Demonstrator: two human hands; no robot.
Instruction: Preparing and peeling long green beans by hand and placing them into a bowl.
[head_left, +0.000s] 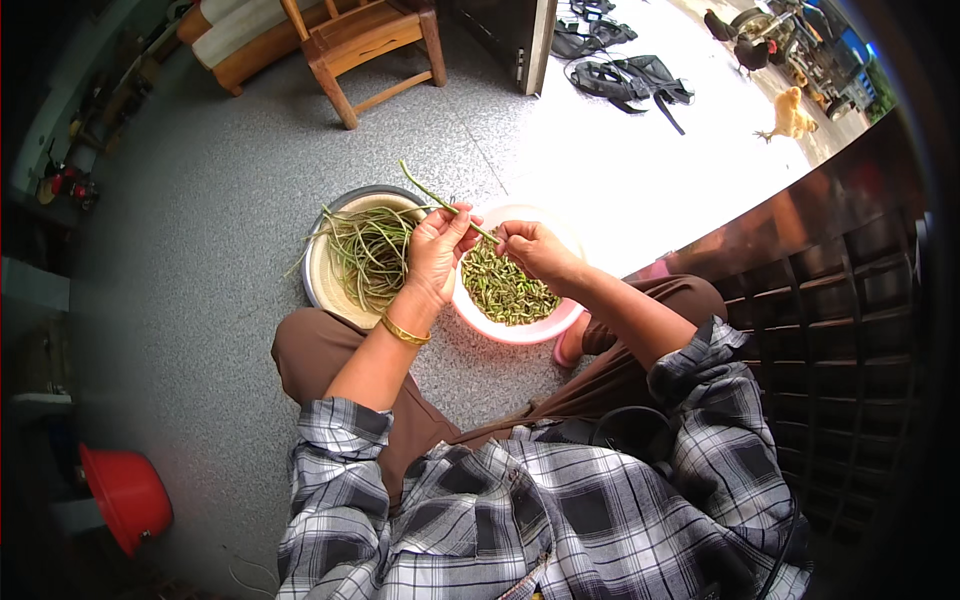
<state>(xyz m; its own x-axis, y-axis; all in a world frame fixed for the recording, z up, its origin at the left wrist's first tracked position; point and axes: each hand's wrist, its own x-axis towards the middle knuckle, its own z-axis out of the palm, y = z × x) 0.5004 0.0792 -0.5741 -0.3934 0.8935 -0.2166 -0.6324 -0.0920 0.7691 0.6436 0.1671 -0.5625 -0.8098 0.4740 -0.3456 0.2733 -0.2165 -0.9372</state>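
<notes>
Between the thumb and fingers of my left hand (442, 244) is a green long bean (421, 184), one end reaching up and away. My right hand (534, 250) pinches the bean's near end, its fingers curled. Below my right hand a pink plastic basin (504, 335) holds a heap of short-cut bean pieces (510, 300). To the left, partly behind my left hand, a cream woven-looking basket (324, 277) sits in a dark-rimmed basin and carries a tangle of whole long beans (371, 255). A gold bangle (405, 330) circles my left wrist.
A wooden chair (371, 37) stands beyond the basins, near an open door (536, 52). Dark straps and bags (630, 79) lie on the bright floor outside, with chickens (792, 114) past them. A red basin (127, 495) is at lower left; a dark latticed panel (832, 315) rises at right.
</notes>
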